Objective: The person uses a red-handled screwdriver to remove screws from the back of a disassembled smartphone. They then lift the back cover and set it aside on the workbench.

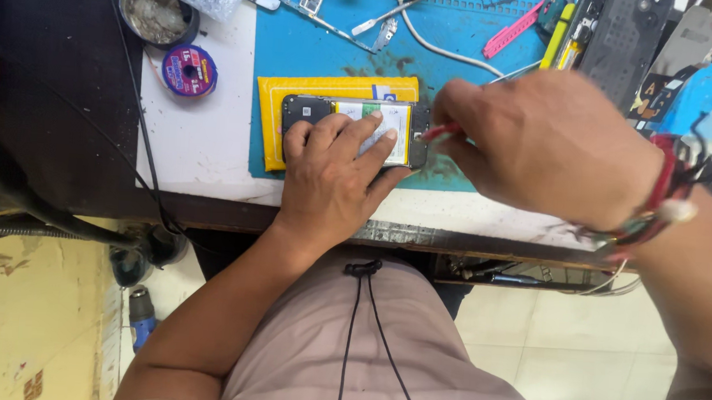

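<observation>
Already opened, the phone (352,130) lies back-off at frame centre; the left hand (337,174) presses flat on it, the right hand (540,145) pinches a red-handled tool (441,132) at its end, work unfinished.

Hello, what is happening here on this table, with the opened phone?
A person works on an opened phone that lies back-up on a yellow padded envelope over a blue mat. The left hand presses flat on the phone and holds it down. The right hand pinches a thin red-handled tool whose tip is at the phone's right end. A solder wick spool and a round tin sit to the left.
</observation>
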